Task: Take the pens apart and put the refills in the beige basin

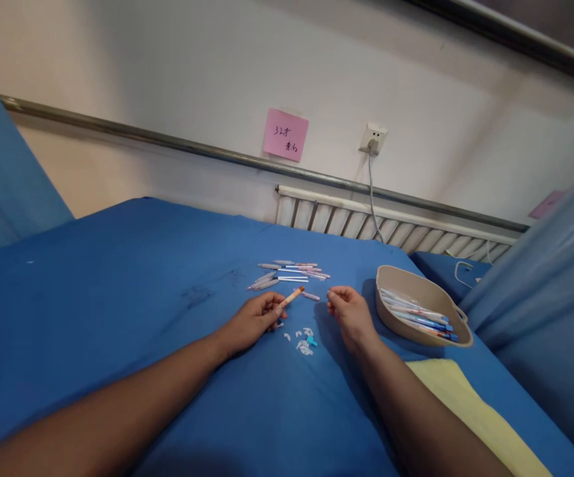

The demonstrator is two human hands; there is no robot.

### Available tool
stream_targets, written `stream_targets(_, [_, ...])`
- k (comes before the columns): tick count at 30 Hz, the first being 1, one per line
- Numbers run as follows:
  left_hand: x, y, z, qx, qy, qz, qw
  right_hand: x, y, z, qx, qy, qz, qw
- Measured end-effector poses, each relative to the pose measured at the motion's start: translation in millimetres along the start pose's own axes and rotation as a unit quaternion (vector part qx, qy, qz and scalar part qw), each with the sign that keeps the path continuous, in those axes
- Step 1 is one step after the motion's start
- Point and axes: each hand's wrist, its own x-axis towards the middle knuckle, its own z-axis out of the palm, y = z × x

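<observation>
My left hand (254, 320) rests on the blue cloth and pinches an orange pen barrel (293, 295) that points up and to the right. My right hand (347, 311) lies beside it with the fingers curled; whether anything small sits in its fingertips I cannot make out. A pale pink piece (311, 296) lies between the two hands. Several pen parts (289, 271) are scattered just beyond the hands. Small white and blue caps (305, 343) lie on the cloth between my wrists.
A beige oval basket (391, 317) holding several assembled pens stands right of my right hand. A yellow sheet (470, 411) lies near the right front. A radiator (366, 225), a wall socket (372, 140) with cable and a pink note (286, 134) are behind. Blue curtains hang on both sides.
</observation>
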Motion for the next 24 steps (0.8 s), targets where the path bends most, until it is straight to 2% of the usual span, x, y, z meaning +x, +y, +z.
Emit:
stream_targets(3, [-2.8, 2.7, 1.3, 0.042, -0.021, 0.018, 0.999, -9.1, 4.7, 3.4, 0.028, -0.042, 0.027, 0.998])
stream_targets(7, [-5.4, 8.3, 1.5, 0.111, -0.042, 0.027, 0.993, -13.6, 1.4, 6.4, -0.006, -0.100, -0.026, 0.995])
stream_targets(12, [-5.5, 11.4, 1.9, 0.127, -0.044, 0.017, 0.991, -9.7, -1.1, 0.9, -0.084, -0.109, -0.089, 0.986])
stream_targets(19, [-5.8, 11.3, 1.5, 0.142, -0.053, 0.027, 0.988, -7.3, 2.4, -4.9, -0.137, -0.112, -0.121, 0.977])
stream_targets(21, [-6.2, 12.0, 1.1, 0.148, -0.056, 0.032, 0.987, -8.3, 1.0, -6.9, -0.181, -0.118, -0.150, 0.965])
stream_targets(24, [-6.8, 12.0, 0.1, 0.158, -0.058, 0.039, 0.985, -10.5, -4.0, -10.3, -0.256, -0.124, -0.230, 0.931])
